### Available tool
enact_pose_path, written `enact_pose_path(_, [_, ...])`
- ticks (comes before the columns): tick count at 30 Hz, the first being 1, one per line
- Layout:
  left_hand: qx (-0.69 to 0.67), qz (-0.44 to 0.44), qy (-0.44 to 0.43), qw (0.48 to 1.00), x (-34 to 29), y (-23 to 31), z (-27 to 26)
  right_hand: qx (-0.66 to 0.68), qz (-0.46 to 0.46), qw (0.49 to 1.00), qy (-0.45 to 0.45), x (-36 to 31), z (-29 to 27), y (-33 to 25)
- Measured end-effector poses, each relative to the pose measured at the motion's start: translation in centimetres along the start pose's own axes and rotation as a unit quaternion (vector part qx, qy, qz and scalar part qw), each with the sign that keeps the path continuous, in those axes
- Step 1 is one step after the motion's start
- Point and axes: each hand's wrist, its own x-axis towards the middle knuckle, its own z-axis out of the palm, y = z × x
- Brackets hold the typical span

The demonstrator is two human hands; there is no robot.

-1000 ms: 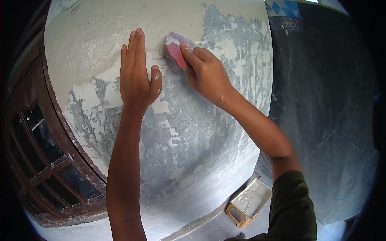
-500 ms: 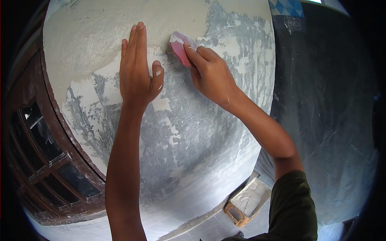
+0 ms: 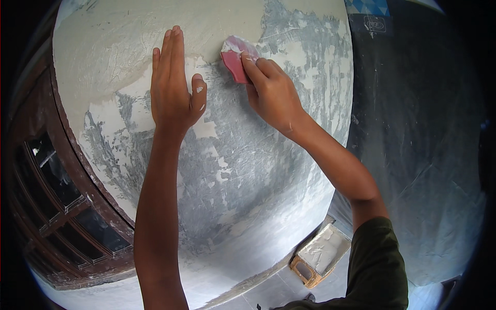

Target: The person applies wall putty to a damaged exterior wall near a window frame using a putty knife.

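A patchy grey and cream wall fills the middle of the view, its upper part coated in a cream layer. Against it my left hand lies flat, fingers stretched upward and thumb apart, with white smears on the thumb. To its right, my right hand grips a pink putty scraper between thumb and fingers. White paste covers the scraper's upper part, and its edge is at the wall near the border of the cream coat. My fingers hide part of the scraper.
At left is a brown wooden window frame with dark glass panes. A dark plastic sheet hangs on the right. Below, on the grey tiled floor, stands a tan-rimmed tray holding whitish paste.
My right hand has moved slightly up and to the right with the scraper. My left hand has shifted a little up and left, still flat on the wall.
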Motion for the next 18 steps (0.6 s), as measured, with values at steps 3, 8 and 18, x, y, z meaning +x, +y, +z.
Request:
enact_pose_path(3, [-0.007, -0.008, -0.005, 1.000, 0.1, 0.1, 0.0, -0.018, 0.042, 0.997, 0.064, 3.8, -0.9, 2.6])
enact_pose_path(8, [0.009, -0.010, -0.005, 1.000, 0.2, 0.3, 0.2, -0.086, 0.049, 0.995, 0.029, 3.1, 2.3, 4.7])
enact_pose_path(18, [-0.002, -0.023, -0.021, 1.000, 0.2, 0.6, -0.3, -0.026, 0.043, 0.994, 0.100, 4.9, 0.2, 5.0])
